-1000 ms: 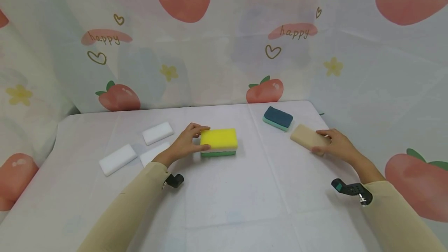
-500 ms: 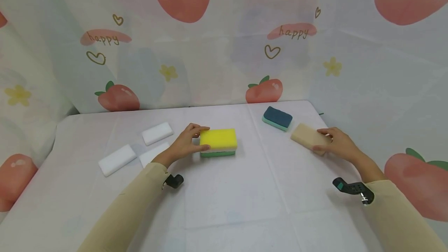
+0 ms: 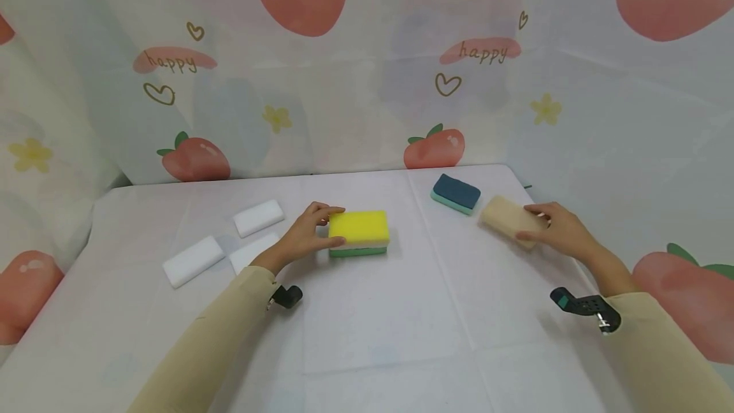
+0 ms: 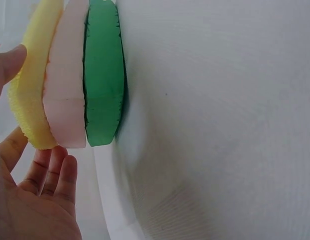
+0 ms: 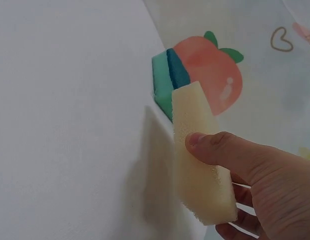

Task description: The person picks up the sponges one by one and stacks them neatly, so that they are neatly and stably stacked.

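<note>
At the table's middle, the left hand [image 3: 298,238] holds the left end of a yellow sponge [image 3: 359,227], thumb at the near side and fingers at the far side. Under the yellow sponge lie a pinkish-white layer [image 4: 65,100] and a green layer [image 4: 102,75], stacked flat. On the right, the right hand [image 3: 562,228] pinches a beige sponge [image 3: 510,218] between thumb and fingers. In the right wrist view this sponge is raised off the cloth, its shadow lying apart from it. Beyond it sits a dark blue and mint green sponge [image 3: 455,193].
Three white sponges lie at the left: a back one [image 3: 258,218], a front one [image 3: 194,261], and a third [image 3: 252,252] partly hidden by the left arm. A white cloth [image 3: 378,324] covers the table. A fruit-printed curtain [image 3: 355,107] hangs behind.
The right hand has moved slightly right and away with the beige sponge, which now sits higher off the table. The left hand and its stack have not moved.
</note>
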Demonstrator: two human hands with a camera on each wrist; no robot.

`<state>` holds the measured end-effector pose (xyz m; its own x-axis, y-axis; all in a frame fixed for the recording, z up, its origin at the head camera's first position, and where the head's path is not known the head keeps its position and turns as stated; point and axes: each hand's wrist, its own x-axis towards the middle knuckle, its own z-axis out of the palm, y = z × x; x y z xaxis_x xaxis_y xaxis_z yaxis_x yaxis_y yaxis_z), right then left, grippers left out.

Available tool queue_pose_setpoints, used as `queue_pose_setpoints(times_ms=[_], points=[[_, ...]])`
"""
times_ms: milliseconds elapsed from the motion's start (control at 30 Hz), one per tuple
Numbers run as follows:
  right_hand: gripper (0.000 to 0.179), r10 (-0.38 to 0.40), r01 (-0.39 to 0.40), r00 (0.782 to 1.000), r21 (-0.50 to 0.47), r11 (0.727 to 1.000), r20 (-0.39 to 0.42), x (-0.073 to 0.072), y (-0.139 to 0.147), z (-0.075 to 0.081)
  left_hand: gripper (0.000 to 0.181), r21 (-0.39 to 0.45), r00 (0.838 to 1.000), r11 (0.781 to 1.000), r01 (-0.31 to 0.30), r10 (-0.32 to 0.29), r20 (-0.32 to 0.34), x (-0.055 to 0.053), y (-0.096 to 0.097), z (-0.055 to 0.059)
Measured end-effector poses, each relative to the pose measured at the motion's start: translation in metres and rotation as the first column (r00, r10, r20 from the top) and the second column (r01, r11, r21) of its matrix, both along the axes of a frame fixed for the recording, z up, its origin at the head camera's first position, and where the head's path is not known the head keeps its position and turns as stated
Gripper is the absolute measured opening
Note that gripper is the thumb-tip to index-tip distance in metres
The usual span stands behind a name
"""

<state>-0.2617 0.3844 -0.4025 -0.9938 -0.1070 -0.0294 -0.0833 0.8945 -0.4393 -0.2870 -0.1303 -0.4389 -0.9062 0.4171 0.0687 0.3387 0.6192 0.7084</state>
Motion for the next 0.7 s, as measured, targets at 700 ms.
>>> queue_pose_setpoints(times_ms=[700], points=[[0.085, 0.016, -0.016, 0.999, -0.012, 1.0, -0.032, -0.001, -0.017, 0.019, 0.07, -0.003, 1.0, 1.0, -0.009, 0.009, 0.011, 0.0, 0.001, 0.0]])
